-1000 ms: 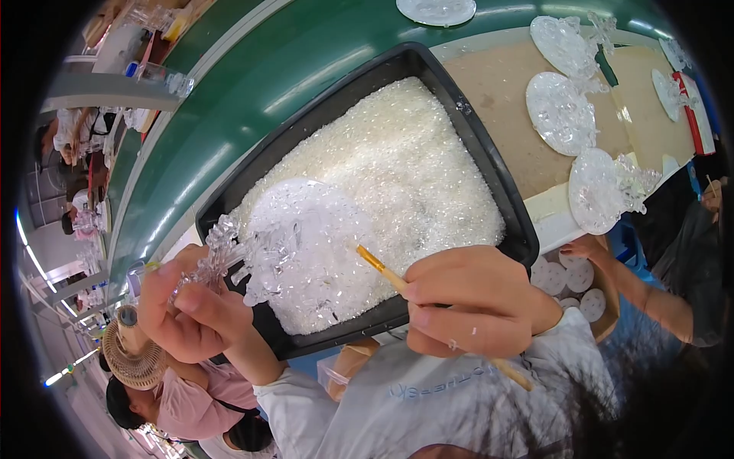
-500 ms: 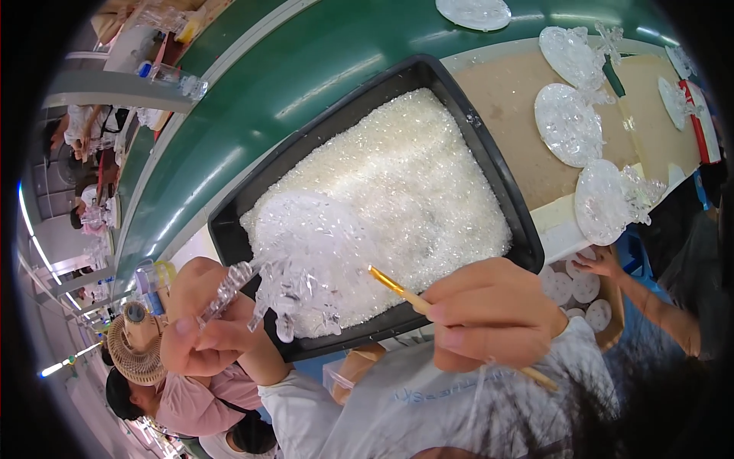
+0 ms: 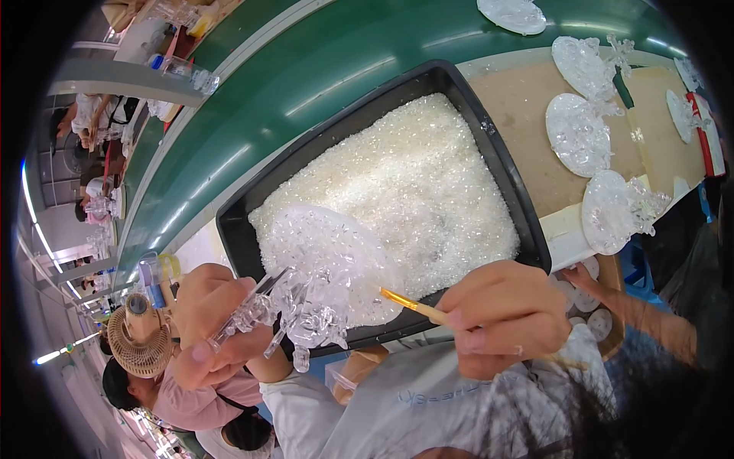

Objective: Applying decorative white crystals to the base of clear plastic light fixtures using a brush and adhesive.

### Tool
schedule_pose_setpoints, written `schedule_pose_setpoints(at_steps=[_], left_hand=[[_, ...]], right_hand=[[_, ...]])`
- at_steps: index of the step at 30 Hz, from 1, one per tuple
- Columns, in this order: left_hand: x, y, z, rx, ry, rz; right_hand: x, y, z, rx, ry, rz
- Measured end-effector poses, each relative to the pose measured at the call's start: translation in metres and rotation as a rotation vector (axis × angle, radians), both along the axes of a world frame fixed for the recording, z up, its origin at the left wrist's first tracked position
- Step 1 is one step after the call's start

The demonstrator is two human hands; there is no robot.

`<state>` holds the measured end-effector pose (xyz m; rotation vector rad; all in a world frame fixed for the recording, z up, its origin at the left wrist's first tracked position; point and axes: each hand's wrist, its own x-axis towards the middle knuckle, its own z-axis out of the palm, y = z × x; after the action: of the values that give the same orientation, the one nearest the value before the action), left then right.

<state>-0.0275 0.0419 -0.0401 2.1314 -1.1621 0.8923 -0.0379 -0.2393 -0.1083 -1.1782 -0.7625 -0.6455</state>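
Note:
My left hand [image 3: 218, 329] is closed on a clear plastic figurine [image 3: 313, 314] with a round, glitter-flecked base [image 3: 329, 237]. The ornament is held tilted above the near left part of a black tray [image 3: 505, 161]. White sparkling granules [image 3: 397, 168] fill the tray. Between the fingers and thumb of my right hand [image 3: 508, 317] is a slim paintbrush [image 3: 413, 304] with a gold ferrule and a pale wooden handle. Its tip points left, at the right edge of the round base; whether it touches cannot be made out.
Several similar clear ornaments [image 3: 579, 135] lie on brown board to the right. A green conveyor belt [image 3: 336, 84] curves behind the tray. At right, a co-worker's hand [image 3: 581, 279] reaches among white discs [image 3: 599, 324] in a box. A beige fan [image 3: 139, 336] stands at left.
The ornament has turned and come nearer, its base now tilted differently. My right hand with the paintbrush has shifted slightly right and down. The whole view has moved a little.

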Motion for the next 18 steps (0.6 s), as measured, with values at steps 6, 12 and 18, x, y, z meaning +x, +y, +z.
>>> schedule_pose_setpoints(at_steps=[6,12,18], left_hand=[[-0.004,-0.01,0.004,0.052,0.046,-0.03],[0.006,0.003,0.015,0.025,0.045,-0.113],[0.047,-0.006,0.026,-0.206,0.093,0.374]], right_hand=[[0.003,-0.008,-0.001,0.002,0.043,0.109],[-0.005,-0.019,0.014,-0.068,0.165,0.173],[0.043,-0.071,0.064,0.186,0.408,0.065]])
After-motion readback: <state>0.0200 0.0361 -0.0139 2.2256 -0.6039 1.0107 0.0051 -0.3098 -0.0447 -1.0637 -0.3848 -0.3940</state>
